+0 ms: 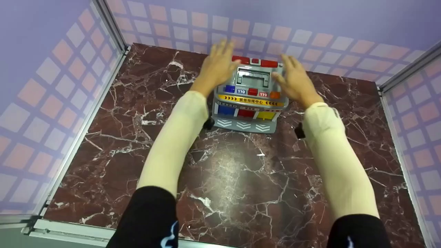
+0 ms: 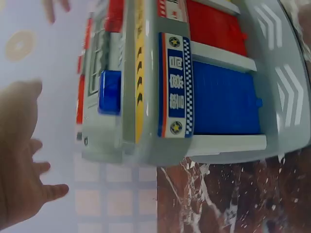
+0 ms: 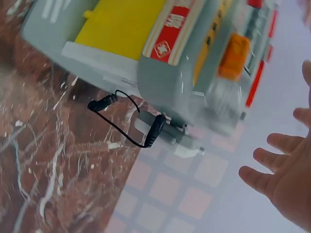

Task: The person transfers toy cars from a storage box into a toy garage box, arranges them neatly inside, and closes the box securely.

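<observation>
A grey toy emergency station (image 1: 246, 96) stands on the marble-patterned surface, its blue, red and yellow doors facing me. Its top carries a folded-down carry handle (image 1: 253, 74), red light bars and blue, red and orange buttons. My left hand (image 1: 217, 65) is spread at the toy's upper left corner, overlapping it in the head view. On the other side my right hand (image 1: 294, 79) is likewise open, fingers pointing away from me. In both wrist views the fingers are apart from the toy. A black coiled cord (image 3: 155, 131) hangs from a grey piece on the toy's right side.
Dark red marbled tabletop (image 1: 113, 151) surrounds the toy. Purple walls (image 1: 241, 20) with pink and white squares rise behind and at both sides, joined by metal frame posts (image 1: 110, 26). A small white scrap (image 1: 260, 154) lies in front of the toy.
</observation>
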Available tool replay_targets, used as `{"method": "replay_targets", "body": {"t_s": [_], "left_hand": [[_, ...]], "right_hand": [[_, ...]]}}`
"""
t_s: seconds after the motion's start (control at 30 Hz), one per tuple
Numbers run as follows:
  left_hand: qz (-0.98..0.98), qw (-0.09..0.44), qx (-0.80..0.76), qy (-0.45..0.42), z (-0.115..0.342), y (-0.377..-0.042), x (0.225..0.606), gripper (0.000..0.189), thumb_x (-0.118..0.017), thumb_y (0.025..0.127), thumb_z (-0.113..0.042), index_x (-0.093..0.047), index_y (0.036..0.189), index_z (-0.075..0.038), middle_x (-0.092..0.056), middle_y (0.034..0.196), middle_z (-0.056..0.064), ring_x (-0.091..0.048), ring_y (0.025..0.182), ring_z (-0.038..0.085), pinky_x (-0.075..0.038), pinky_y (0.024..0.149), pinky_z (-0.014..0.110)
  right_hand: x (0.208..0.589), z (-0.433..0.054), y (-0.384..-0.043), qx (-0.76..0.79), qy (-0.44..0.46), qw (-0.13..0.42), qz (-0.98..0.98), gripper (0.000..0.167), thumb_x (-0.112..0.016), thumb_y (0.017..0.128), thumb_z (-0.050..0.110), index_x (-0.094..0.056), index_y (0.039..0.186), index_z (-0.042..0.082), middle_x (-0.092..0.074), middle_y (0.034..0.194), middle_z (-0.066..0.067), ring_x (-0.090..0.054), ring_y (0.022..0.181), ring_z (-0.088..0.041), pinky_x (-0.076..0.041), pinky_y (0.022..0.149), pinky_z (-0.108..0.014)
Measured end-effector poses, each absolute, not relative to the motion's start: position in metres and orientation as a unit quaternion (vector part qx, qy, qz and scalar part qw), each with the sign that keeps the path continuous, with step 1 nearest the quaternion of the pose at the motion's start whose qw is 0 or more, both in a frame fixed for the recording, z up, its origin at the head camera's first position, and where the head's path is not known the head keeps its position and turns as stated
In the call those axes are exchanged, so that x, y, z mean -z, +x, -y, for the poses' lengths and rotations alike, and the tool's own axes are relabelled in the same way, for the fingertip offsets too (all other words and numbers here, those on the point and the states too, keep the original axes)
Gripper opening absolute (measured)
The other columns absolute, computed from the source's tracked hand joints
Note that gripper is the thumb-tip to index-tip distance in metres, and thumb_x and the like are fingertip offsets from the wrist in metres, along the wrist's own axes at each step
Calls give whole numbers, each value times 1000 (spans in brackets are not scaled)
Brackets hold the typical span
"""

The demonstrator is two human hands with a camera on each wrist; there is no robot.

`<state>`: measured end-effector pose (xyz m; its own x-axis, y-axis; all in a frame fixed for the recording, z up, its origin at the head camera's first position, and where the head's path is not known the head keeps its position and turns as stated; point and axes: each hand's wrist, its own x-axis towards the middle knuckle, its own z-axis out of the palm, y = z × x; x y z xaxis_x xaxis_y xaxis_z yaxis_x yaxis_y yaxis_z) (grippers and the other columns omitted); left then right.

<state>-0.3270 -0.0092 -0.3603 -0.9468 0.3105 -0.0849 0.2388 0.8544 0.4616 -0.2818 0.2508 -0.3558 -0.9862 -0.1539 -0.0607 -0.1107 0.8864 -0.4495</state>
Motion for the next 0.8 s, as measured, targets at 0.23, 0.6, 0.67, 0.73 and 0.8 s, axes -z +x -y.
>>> {"method": "replay_targets", "body": {"t_s": [0.23,0.6,0.67,0.73,0.8], "left_hand": [[-879,-13,-474,48,44,-320,398,66,-49,105,-34,-19,161,-21,-22,166,-2,-24,152,18,-16,124,24],[-698,-14,-709,97,29,-319,466,56,-38,108,-13,-21,161,-16,-23,167,4,-42,142,22,-35,116,22],[-654,-3,-750,96,24,-319,473,56,-35,108,-10,-19,161,-15,-19,168,3,-25,151,16,-25,120,18],[-611,6,-786,95,20,-318,477,56,-32,107,-6,-17,161,-13,-15,168,3,-14,154,14,-19,121,16],[-574,23,-813,93,16,-316,478,58,-32,107,-4,-14,161,-12,-15,168,4,-14,154,14,-21,120,16]], "right_hand": [[377,-281,-269,410,12,-41,-911,63,-48,104,43,-23,160,29,-27,165,-6,-37,146,-26,-37,118,-49],[452,-271,-269,548,21,-103,-830,56,-43,105,18,-28,158,7,-17,166,-16,-19,152,-31,-15,126,-37],[459,-267,-269,545,11,-126,-829,56,-45,104,16,-30,157,4,-14,166,-17,-14,154,-31,-10,127,-34],[464,-266,-268,550,6,-144,-823,56,-47,103,16,-32,156,3,-13,166,-18,-13,154,-31,-10,126,-32],[469,-266,-268,554,3,-160,-817,56,-48,102,17,-34,155,3,-14,165,-17,-13,153,-30,-11,125,-30]]}}
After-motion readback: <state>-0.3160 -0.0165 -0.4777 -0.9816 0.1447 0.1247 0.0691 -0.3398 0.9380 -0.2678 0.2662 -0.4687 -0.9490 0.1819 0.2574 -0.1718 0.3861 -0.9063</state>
